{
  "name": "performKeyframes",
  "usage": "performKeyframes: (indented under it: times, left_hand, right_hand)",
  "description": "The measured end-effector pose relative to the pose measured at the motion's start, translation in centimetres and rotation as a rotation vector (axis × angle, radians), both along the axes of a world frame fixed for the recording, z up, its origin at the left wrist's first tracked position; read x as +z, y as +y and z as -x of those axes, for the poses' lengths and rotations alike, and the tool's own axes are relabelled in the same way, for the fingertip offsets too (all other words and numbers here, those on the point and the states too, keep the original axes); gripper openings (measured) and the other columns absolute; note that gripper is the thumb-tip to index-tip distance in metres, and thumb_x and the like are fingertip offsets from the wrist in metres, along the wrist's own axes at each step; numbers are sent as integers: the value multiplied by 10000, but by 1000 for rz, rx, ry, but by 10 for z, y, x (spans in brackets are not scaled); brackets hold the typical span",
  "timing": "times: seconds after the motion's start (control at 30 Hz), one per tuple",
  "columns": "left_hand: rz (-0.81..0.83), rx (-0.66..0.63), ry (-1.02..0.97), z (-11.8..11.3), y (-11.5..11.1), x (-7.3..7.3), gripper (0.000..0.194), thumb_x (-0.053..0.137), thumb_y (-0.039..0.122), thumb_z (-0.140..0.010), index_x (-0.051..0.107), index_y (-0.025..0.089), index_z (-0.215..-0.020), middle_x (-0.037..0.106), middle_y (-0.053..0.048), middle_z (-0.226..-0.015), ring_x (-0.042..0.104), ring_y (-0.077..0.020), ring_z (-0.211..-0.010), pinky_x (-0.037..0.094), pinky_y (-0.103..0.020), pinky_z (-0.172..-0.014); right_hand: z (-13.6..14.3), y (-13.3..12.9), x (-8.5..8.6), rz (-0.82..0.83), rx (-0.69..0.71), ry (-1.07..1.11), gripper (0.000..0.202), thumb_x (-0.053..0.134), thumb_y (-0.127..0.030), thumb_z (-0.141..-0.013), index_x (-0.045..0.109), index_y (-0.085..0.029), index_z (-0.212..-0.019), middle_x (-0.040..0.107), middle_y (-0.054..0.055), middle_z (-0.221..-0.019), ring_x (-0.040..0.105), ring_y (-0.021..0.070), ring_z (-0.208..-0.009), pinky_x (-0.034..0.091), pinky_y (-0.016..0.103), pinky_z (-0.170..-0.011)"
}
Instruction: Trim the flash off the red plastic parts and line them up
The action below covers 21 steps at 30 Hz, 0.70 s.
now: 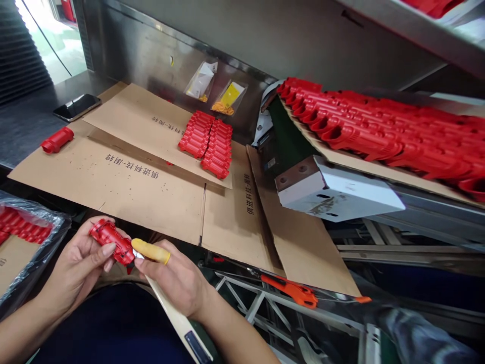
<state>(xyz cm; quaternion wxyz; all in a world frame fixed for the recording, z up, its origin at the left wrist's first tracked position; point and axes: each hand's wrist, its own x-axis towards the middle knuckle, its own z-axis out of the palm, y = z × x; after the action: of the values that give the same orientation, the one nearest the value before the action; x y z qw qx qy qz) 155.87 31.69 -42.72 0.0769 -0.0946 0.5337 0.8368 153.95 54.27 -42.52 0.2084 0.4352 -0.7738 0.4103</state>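
My left hand (85, 260) grips a red plastic tubular part (111, 241) with its fingers wrapped round it, low at the left. Against the right end of that part, my right hand (176, 275) holds a long pale-handled tool (170, 311). A yellow finger cot (150, 250) covers one finger of my right hand. The tool's metal tip touches or nearly touches the red part; its exact contact is hidden by my fingers.
Cardboard sheets (166, 202) cover the bench, bearing rows of red parts (208, 141), with one loose red part (57, 140) and a phone (77, 107) at left. More red parts (364, 126) fill a raised board at right. A lined box (56, 237) stands lower left.
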Motion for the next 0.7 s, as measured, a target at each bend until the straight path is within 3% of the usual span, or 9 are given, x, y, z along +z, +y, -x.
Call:
performKeyframes:
  times: [0.07,0.17,0.27,0.37,0.43,0.57,0.7]
  left_hand:
    - [-5,2,-15,2,0,0,442,918,325,-888,649,211,-1219,710,-36,-878,562,-97,-615,517,-160,-567]
    - [7,-25,-10,3,2,2,431,905,337,-903,639,206,-1216,678,-13,-823,559,-97,-597,520,-163,-556]
    - [24,-29,3,0,5,6,498,910,344,-898,644,225,-1302,692,-19,-882,574,-110,-650,526,-167,-577]
    - [106,-18,7,-3,5,6,579,914,366,-890,635,262,-1387,716,-28,-924,624,-148,-738,549,-186,-622]
    - [170,-42,35,-5,2,2,601,908,365,-898,628,292,-1425,741,-42,-992,675,-169,-813,583,-199,-695]
    - [213,-81,74,-6,-2,-5,627,910,356,-900,620,321,-1456,742,-59,-1101,720,-207,-950,625,-250,-826]
    - [85,-58,-30,-2,1,1,628,893,384,-911,619,262,-1463,711,-55,-988,641,-170,-784,571,-229,-695]
  right_hand:
    - [3,0,1,-41,7,43,152,557,-122,-1102,691,-135,-1174,767,93,-947,671,196,-807,645,315,-663]
    - [4,-1,-4,108,44,-24,163,625,-113,-1069,682,-141,-1218,784,103,-999,722,194,-846,667,323,-739]
    - [3,-3,-9,303,70,-358,149,692,-136,-1040,713,-175,-1183,811,105,-1062,793,201,-942,683,338,-855]
    - [4,-7,-9,542,121,-796,83,743,-234,-1041,745,-209,-1120,829,68,-1024,822,165,-874,691,288,-816]
    - [5,-12,-8,716,199,-971,106,778,-289,-1029,752,-211,-1096,841,55,-1005,835,156,-877,696,279,-842]
    - [9,-20,-7,880,307,-1088,161,807,-328,-1015,735,-201,-1083,849,89,-1110,844,202,-1006,699,373,-963]
    - [9,-25,-15,860,265,-1029,213,798,-364,-1022,705,-186,-1094,840,120,-1153,841,235,-1042,694,433,-999]
